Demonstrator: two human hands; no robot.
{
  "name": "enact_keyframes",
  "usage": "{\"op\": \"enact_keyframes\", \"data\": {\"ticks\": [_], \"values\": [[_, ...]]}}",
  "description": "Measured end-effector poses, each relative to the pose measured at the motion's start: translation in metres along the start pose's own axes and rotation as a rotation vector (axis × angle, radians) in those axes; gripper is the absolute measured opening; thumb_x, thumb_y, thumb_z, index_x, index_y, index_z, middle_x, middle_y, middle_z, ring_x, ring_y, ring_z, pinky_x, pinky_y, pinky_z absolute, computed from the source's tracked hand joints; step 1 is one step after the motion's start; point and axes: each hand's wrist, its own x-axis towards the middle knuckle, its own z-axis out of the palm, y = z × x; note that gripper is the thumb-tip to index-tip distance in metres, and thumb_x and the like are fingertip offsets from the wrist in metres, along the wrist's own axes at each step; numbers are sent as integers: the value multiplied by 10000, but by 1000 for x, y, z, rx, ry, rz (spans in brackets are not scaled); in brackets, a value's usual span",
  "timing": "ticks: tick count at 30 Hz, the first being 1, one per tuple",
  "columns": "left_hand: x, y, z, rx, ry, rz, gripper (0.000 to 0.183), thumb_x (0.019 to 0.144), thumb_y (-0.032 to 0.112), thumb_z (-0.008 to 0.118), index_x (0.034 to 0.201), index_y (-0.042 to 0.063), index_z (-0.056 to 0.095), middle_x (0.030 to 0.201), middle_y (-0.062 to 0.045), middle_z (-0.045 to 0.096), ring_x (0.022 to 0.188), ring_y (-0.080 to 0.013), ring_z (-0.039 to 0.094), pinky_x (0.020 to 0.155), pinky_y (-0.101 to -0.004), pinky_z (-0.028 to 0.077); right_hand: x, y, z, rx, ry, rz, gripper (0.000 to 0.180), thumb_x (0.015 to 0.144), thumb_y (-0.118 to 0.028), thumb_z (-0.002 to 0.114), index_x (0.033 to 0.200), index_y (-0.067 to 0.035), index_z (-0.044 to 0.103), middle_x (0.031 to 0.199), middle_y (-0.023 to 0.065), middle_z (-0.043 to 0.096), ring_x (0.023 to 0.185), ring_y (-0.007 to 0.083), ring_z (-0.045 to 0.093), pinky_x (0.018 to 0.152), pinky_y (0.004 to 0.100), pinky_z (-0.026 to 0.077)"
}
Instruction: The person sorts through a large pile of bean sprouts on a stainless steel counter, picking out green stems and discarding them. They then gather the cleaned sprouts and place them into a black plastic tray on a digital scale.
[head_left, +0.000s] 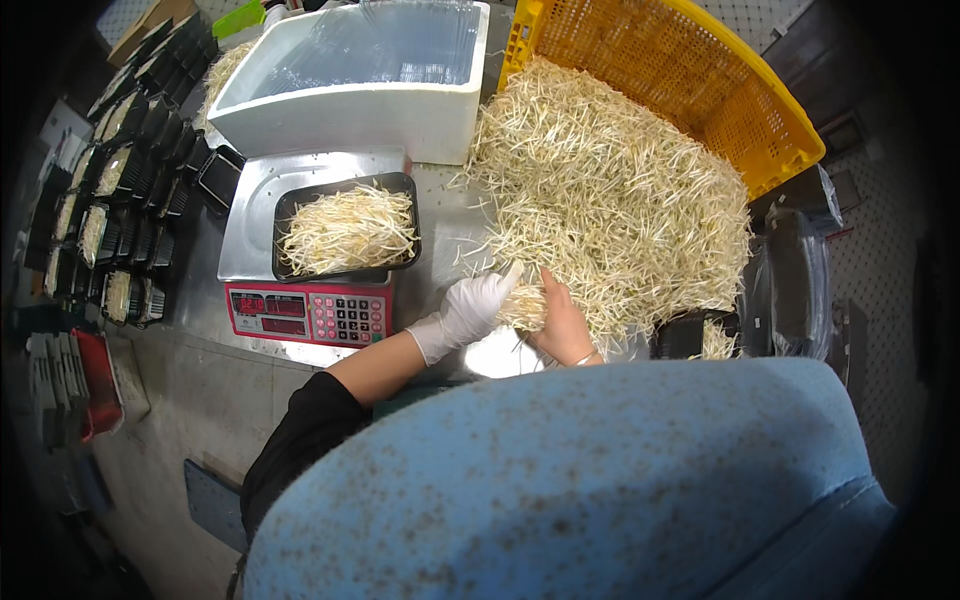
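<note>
My left hand (471, 309), in a white glove, and my ungloved right hand (561, 321) cup a bunch of bean sprouts (523, 307) between them. This is at the near edge of a large heap of bean sprouts (615, 195) on the metal table (187, 300). Left of my hands stands a red digital scale (307, 315) with a steel pan and lit displays. A black plastic tray (410, 217) filled with sprouts rests on the pan, slightly askew. Part of the right hand's fingers is hidden by the sprouts.
A white foam box (345, 120) with clear film stands behind the scale. Beyond the heap, a yellow perforated crate (675, 82) lies tipped. Stacked black trays (135, 180), several filled, line the left. A large blue fabric surface (570, 465) covers the near foreground.
</note>
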Motion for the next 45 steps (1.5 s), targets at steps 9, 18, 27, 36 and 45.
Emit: {"op": "enact_keyframes", "data": {"ticks": [9,18,27,36,45], "values": [[-10,-3,-37,111,-627,-330,525,770,213,595,1248,98,411,880,-79,593,769,-282,614,701,-417,477,4,38,-40,61,-113,159,396,707,-93,637,1091,-63,543,981,163,619,833,309,622,751,357,488],[-43,-20,-31,-51,-346,-345,859,604,178,753,1331,48,314,1350,-147,337,1261,-305,302,1042,-367,257,13,52,1,276,-231,107,913,573,-378,786,1260,67,380,1223,263,442,1139,378,427,965,400,357],[-47,-12,-10,-117,-325,-422,810,754,324,621,1378,27,198,1403,-173,262,1313,-318,217,1077,-401,187,-2,11,67,-195,-32,-17,836,586,-346,754,1250,10,394,1208,226,459,1152,332,408,905,360,391],[-48,10,38,240,-211,-9,798,808,537,466,1350,-4,242,1392,-157,272,1287,-308,250,1047,-472,175,36,55,-2,1190,-198,380,483,674,-30,678,1123,-2,503,961,69,604,835,163,586,744,283,479],[-79,12,-51,-316,100,-238,459,793,195,617,1197,37,467,1126,-174,531,1041,-322,524,889,-356,433,43,14,-31,1371,-335,199,512,697,-23,648,1173,27,465,1033,88,597,923,195,594,842,314,455]]}}
